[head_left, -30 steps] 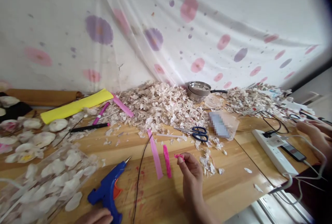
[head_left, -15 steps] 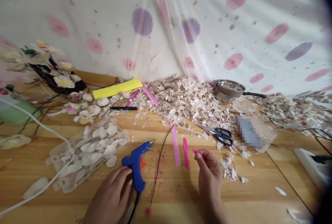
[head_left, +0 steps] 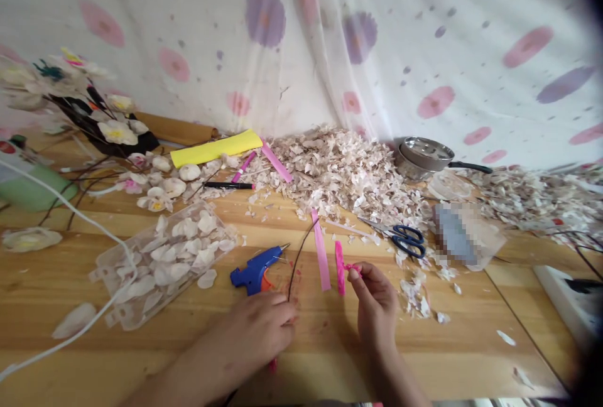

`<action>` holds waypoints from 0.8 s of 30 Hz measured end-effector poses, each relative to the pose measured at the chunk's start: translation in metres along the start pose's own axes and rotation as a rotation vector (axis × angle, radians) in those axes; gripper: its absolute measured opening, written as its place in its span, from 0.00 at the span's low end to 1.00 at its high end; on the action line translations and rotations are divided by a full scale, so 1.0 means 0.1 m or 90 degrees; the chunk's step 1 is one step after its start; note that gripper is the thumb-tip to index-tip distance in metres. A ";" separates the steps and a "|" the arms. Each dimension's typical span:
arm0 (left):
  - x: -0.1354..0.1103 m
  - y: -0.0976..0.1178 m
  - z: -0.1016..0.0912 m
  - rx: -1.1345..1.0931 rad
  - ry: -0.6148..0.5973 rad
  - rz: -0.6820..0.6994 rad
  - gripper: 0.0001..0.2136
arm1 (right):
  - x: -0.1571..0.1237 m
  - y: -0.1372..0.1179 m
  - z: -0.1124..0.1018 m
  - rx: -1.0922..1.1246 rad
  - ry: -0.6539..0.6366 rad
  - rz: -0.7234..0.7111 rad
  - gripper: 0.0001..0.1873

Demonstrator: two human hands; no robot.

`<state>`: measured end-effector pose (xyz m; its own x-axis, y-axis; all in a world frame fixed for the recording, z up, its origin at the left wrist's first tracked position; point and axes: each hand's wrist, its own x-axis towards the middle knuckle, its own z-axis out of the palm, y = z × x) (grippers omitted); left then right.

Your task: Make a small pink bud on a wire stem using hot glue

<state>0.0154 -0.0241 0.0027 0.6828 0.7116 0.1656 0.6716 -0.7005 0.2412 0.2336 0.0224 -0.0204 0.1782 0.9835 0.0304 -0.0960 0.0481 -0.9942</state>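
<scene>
Pink paper scrap (head_left: pixel 354 267) sits pinched between the thumb and fingertips of the right hand (head_left: pixel 375 303), held just above the worktop (head_left: pixel 471 344) and touching, or nearly touching, the lower end of a hot-pink strip (head_left: pixel 339 259). A paler pink strip (head_left: pixel 321 255) lies just beside that one. The left hand (head_left: pixel 264 328) rests knuckles-up on the worktop with its fingers pressed together over the lower stretch of a thin dark wire (head_left: pixel 298 255), apparently gripping it. The wire curves up and away past the nozzle of a blue glue gun (head_left: pixel 257 267), which lies on its side just above the left hand.

The work in hand looks like fine 2-handed handling of scrap and wire. The scrap is small and frilly, so a light fingertip pinch near its edge would likely keep it from crushing. The wire probably holds steadier if gripped close to its working end. The glue gun's tip is near the left fingers and may be hot, so they are best kept clear of it. Blue-handled scissors (head_left: pixel 406 240) and a heap of petal scraps (head_left: pixel 339 171) lie further back.
</scene>
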 end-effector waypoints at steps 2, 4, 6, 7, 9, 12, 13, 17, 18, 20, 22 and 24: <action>0.10 -0.03 0.03 0.039 -0.058 0.082 0.09 | 0.01 0.01 -0.01 0.006 0.003 -0.002 0.11; 0.16 -0.07 0.05 0.052 -0.101 0.110 0.08 | 0.01 0.02 -0.03 0.014 0.013 0.000 0.10; 0.20 -0.10 0.06 0.056 -0.118 0.116 0.08 | 0.01 0.03 -0.04 0.024 0.023 0.005 0.10; 0.21 -0.12 0.07 0.059 -0.117 0.120 0.08 | 0.01 0.03 -0.04 0.029 0.026 0.009 0.10; 0.24 -0.13 0.09 0.061 -0.111 0.130 0.08 | 0.00 0.03 -0.03 0.037 0.025 0.019 0.09; 0.33 -0.13 0.09 -0.016 -0.077 0.157 0.07 | -0.02 0.02 -0.02 0.042 0.021 0.030 0.10; 0.37 -0.12 0.07 -0.084 -0.050 0.164 0.07 | -0.02 0.02 -0.01 0.041 0.022 0.031 0.11; 0.62 -0.08 -0.18 -0.523 0.233 0.074 0.08 | -0.02 0.00 -0.02 0.036 0.027 0.028 0.13; 0.69 -0.06 -0.27 -0.630 0.363 0.013 0.07 | -0.02 -0.01 -0.01 0.035 0.028 0.025 0.13; 0.83 -0.05 -0.45 -0.807 0.623 -0.121 0.04 | -0.01 -0.01 -0.01 0.034 0.030 0.017 0.14; 0.95 -0.06 -0.64 -0.931 0.753 -0.204 0.04 | -0.01 0.01 0.00 0.039 0.031 0.003 0.15; 1.00 -0.08 -0.80 -1.000 0.756 -0.255 0.08 | 0.01 0.07 -0.01 0.046 0.029 -0.012 0.16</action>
<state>0.0555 0.0573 0.0937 -0.3488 0.9214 0.1712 -0.5294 -0.3445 0.7753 0.2337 0.0240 -0.0274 0.2252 0.9734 0.0434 -0.1622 0.0813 -0.9834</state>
